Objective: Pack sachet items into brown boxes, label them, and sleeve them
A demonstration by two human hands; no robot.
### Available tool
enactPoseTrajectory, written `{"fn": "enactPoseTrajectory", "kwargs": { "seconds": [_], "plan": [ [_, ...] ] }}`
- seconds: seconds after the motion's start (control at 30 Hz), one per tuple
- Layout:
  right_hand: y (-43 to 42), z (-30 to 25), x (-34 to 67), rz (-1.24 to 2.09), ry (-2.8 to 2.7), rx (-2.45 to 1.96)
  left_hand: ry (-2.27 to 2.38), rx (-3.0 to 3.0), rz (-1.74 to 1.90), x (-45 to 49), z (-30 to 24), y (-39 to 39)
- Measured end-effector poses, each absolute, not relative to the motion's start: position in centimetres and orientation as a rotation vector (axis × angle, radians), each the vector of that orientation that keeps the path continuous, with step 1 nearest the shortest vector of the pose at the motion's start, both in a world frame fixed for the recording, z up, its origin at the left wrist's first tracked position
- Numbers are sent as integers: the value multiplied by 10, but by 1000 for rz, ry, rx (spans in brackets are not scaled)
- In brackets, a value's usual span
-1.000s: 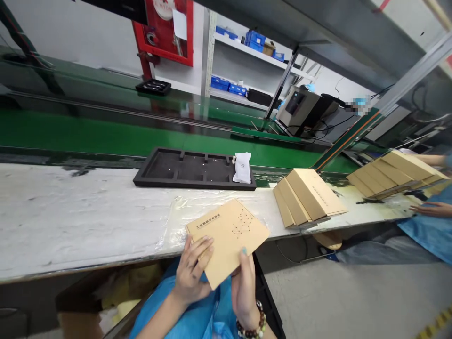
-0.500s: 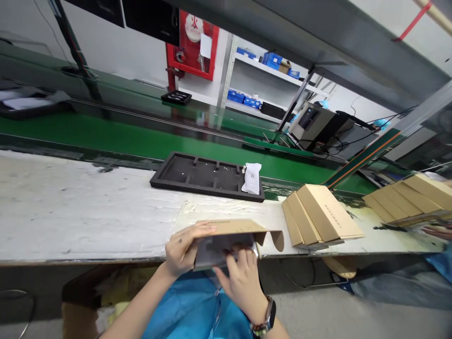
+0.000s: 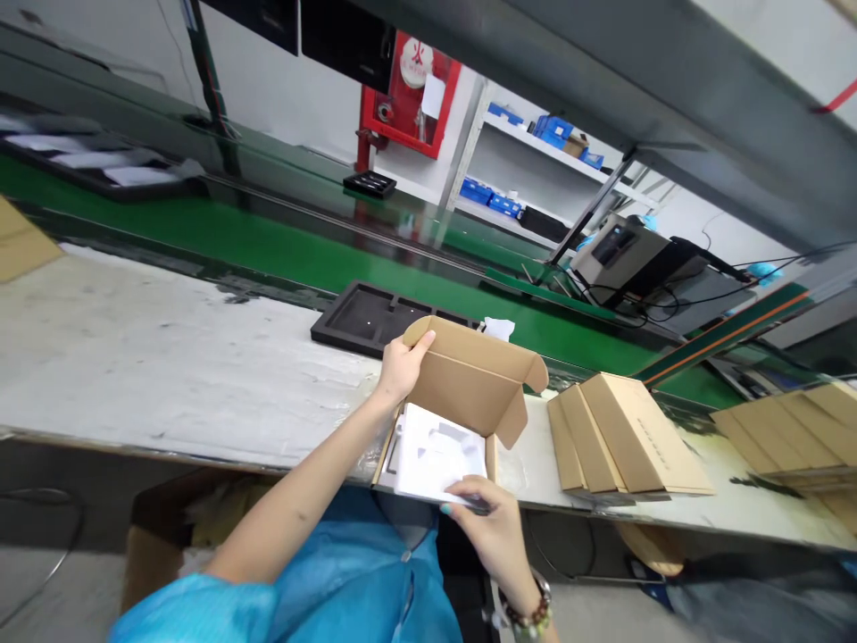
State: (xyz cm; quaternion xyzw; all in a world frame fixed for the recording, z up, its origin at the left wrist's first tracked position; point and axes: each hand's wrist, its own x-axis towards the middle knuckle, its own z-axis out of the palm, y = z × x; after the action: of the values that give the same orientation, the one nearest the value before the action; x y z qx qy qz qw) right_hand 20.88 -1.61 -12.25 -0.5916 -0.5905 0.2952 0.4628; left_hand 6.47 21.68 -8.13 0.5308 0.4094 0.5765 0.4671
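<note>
In front of me at the table edge sits a cardboard box (image 3: 461,379), its lid raised and side flaps sticking out. My left hand (image 3: 402,364) pinches the lid's left edge, thumb on the inner face. A white moulded tray (image 3: 438,455) with shallow recesses lies in the box, slightly tilted. My right hand (image 3: 488,518) has its fingers closed on the tray's near right corner. Something dark shows beneath those fingers, too small to name. Behind the lid is a black foam tray (image 3: 354,317), partly hidden, with a white wrapped packet (image 3: 499,329) at its right end.
Closed cardboard boxes (image 3: 643,438) lean together on the right, with another row (image 3: 790,429) beyond. A green conveyor belt (image 3: 268,250) runs behind the white table (image 3: 167,357). At far left stand a cardboard piece (image 3: 23,241) and a tray of white packets (image 3: 100,161). A shelf hangs overhead.
The box has been turned and its lid swung up, so the white tray inside now shows. My left hand has moved up onto the lid; my right hand has moved to the tray's near corner.
</note>
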Motion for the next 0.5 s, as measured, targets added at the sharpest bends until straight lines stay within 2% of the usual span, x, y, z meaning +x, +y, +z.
{"fn": "enactPoseTrajectory", "kwargs": {
  "seconds": [0.07, 0.27, 0.37, 0.5],
  "plan": [
    [-18, -123, 220, 792, -1186, -1296, 981, 1274, 1407, 62, -80, 212],
    [-32, -124, 247, 578, -793, -1042, 912, 1208, 1392, 59, -77, 205],
    [-38, -117, 249, 529, -844, -1029, 887, 1185, 1388, 59, -76, 203],
    [-35, -102, 240, 516, -1208, -1074, 872, 1158, 1384, 59, -76, 202]
  ]
}}
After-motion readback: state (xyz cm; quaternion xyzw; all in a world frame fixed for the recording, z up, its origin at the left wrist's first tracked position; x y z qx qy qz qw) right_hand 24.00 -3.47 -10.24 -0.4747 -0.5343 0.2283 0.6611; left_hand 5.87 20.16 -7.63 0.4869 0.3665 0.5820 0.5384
